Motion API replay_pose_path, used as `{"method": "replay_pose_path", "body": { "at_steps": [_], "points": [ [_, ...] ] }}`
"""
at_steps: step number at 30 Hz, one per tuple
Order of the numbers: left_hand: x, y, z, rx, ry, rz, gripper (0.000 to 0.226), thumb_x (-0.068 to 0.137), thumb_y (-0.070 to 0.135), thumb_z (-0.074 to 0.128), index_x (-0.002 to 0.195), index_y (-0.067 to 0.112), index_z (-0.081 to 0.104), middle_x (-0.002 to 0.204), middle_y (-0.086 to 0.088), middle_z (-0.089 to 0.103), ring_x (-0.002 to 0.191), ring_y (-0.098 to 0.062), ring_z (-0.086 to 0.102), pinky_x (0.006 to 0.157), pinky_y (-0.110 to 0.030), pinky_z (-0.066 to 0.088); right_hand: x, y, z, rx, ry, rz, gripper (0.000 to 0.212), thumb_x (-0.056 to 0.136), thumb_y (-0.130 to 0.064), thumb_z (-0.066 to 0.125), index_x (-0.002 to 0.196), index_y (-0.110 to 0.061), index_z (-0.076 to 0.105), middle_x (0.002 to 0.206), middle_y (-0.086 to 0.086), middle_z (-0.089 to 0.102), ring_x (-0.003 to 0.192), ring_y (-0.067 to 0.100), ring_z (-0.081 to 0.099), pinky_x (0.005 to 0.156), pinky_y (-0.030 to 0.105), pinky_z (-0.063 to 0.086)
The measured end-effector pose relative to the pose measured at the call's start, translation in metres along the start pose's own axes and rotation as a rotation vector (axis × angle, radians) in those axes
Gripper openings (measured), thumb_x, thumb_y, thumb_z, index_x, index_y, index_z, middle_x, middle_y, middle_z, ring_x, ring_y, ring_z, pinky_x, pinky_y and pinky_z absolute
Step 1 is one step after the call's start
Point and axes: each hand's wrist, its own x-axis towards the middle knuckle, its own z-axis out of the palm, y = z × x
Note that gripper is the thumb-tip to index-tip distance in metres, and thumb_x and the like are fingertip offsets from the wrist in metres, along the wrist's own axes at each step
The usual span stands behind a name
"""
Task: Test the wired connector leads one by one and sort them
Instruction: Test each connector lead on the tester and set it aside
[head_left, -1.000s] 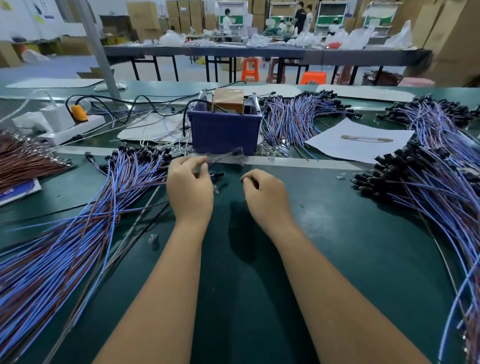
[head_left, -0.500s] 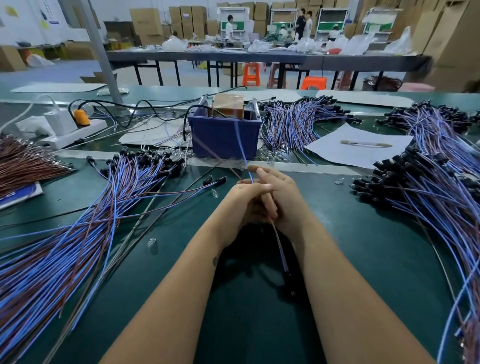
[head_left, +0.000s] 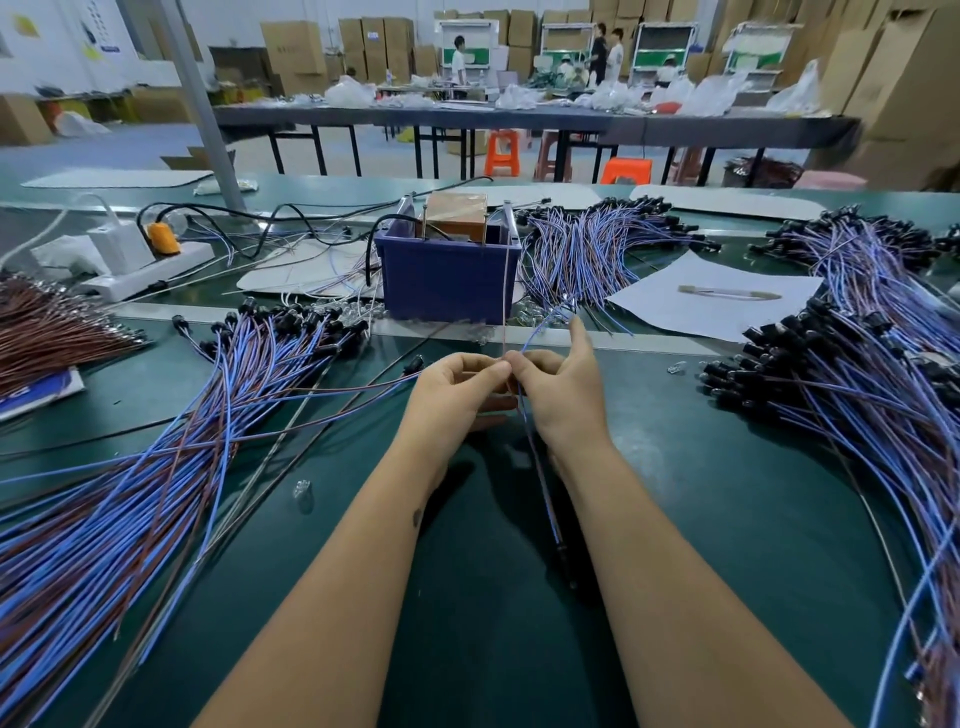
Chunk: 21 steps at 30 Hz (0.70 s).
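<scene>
Head view: left hand (head_left: 457, 395) and right hand (head_left: 558, 395) each pinch one wired lead (head_left: 540, 483) before the blue bin (head_left: 447, 280).

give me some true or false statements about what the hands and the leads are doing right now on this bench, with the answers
1. Both hands pinch the same lead. True: the left hand and right hand meet on one lead whose brown and blue wire ends stick up above the fingers.
2. The held lead's black connector end hangs down between the forearms. True.
3. The blue bin stands to the person's far right. False: it stands straight ahead, beyond the hands.
4. A pen lies on the white sheet. True: the pen lies across it.
5. The table is red. False: it is dark green.
6. Leads are piled on one side only. False: piles lie on the left and right.
</scene>
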Motion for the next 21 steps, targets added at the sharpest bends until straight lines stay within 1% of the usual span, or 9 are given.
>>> {"method": "replay_pose_path", "body": {
  "at_steps": [2,4,5,7,10,13,16,18,21],
  "points": [
    [0.000,-0.002,0.002,0.014,0.012,0.013,0.007,0.091,0.009,0.065,0.096,0.007,0.062,0.081,-0.005,0.071,0.073,-0.017,0.068,0.073,-0.032,0.059,0.000,0.000,0.001,-0.044,-0.016,-0.017,0.054,0.087,0.000,0.066,0.137,-0.005,0.046,0.071,-0.005,0.068,0.057,-0.004,0.061,0.060,0.010,0.049],
    [0.001,-0.003,0.004,0.022,0.037,0.029,0.011,0.090,0.004,0.065,0.099,0.007,0.059,0.082,-0.008,0.070,0.067,-0.014,0.068,0.068,-0.027,0.059,-0.001,0.001,0.003,-0.027,-0.038,-0.011,0.020,0.087,0.004,0.065,0.105,-0.004,0.063,0.067,-0.009,0.068,0.055,-0.003,0.062,0.055,0.012,0.049],
    [0.001,-0.004,0.004,0.020,0.048,0.037,0.014,0.090,0.002,0.064,0.101,0.007,0.058,0.082,-0.009,0.069,0.065,-0.013,0.068,0.066,-0.025,0.059,-0.002,0.001,0.003,-0.018,-0.041,-0.010,0.014,0.087,0.005,0.065,0.092,-0.009,0.064,0.064,-0.010,0.068,0.055,-0.003,0.062,0.052,0.013,0.048],
    [0.003,-0.004,0.003,0.014,0.054,0.041,0.025,0.090,-0.001,0.063,0.112,0.007,0.055,0.082,-0.009,0.068,0.063,-0.010,0.068,0.062,-0.021,0.057,-0.003,0.001,0.005,-0.025,-0.050,-0.021,0.024,0.087,0.005,0.064,0.079,-0.017,0.062,0.064,-0.009,0.068,0.055,-0.001,0.063,0.052,0.014,0.049],
    [0.005,-0.004,-0.001,0.047,0.049,0.055,0.032,0.092,-0.001,0.059,0.121,0.010,0.056,0.078,-0.003,0.066,0.063,-0.006,0.066,0.060,-0.020,0.054,-0.005,0.001,0.008,-0.102,-0.038,-0.059,0.020,0.090,0.001,0.062,0.081,-0.017,0.064,0.075,0.002,0.069,0.061,0.004,0.062,0.058,0.016,0.050],
    [0.005,-0.003,-0.002,0.058,0.097,0.083,0.020,0.094,0.004,0.057,0.107,0.017,0.066,0.073,0.004,0.063,0.060,-0.003,0.060,0.056,-0.019,0.051,-0.005,0.000,0.007,-0.144,-0.005,-0.066,0.014,0.092,-0.004,0.059,0.086,-0.015,0.063,0.073,0.005,0.067,0.062,0.010,0.061,0.060,0.022,0.051],
    [0.003,0.002,-0.007,0.037,0.187,0.163,0.012,0.095,0.013,0.059,0.091,0.021,0.069,0.062,0.011,0.060,0.057,-0.005,0.058,0.055,-0.019,0.050,-0.005,-0.001,0.004,-0.099,0.050,-0.016,0.011,0.095,-0.008,0.056,0.087,-0.015,0.059,0.063,0.002,0.065,0.052,0.006,0.056,0.055,0.021,0.047],
    [0.001,0.006,-0.011,-0.011,0.233,0.234,0.013,0.094,0.016,0.060,0.086,0.022,0.069,0.061,0.010,0.060,0.056,-0.005,0.057,0.055,-0.017,0.048,-0.004,0.000,0.003,-0.090,0.091,0.012,0.009,0.096,-0.011,0.054,0.088,-0.014,0.058,0.058,-0.001,0.063,0.048,0.008,0.052,0.057,0.024,0.046],
    [0.000,0.009,-0.016,-0.086,0.295,0.300,0.013,0.093,0.013,0.059,0.084,0.019,0.068,0.058,0.008,0.058,0.053,-0.006,0.053,0.053,-0.016,0.045,-0.003,0.000,0.002,-0.085,0.135,0.040,0.007,0.097,-0.014,0.052,0.093,-0.013,0.057,0.053,-0.004,0.062,0.053,0.011,0.053,0.063,0.030,0.047]
  ]
}}
